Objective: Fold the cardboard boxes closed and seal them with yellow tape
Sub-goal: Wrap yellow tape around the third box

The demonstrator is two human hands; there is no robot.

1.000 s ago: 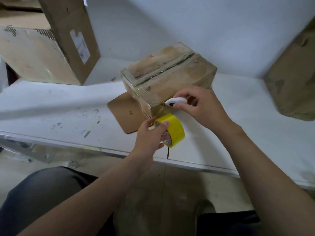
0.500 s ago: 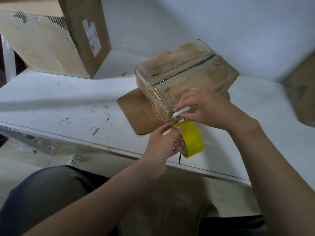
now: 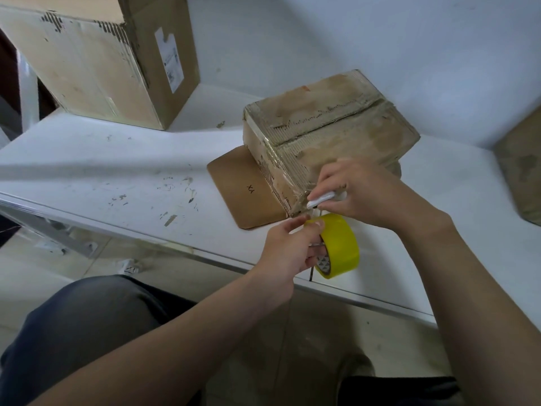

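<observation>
Holding a roll of yellow tape at the near corner of a small cardboard box on a white counter.
The left hand grips the roll just in front of that corner, fingers curled through its core, thumb on its rim. The right hand pinches a small white tool against the corner. A flat cardboard sheet lies under the box's left side; a larger box stands well to its left.

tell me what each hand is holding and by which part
Left hand holds the yellow tape roll, fingers through its core, thumb on the rim. Right hand pinches a small white tool around its middle.
</observation>
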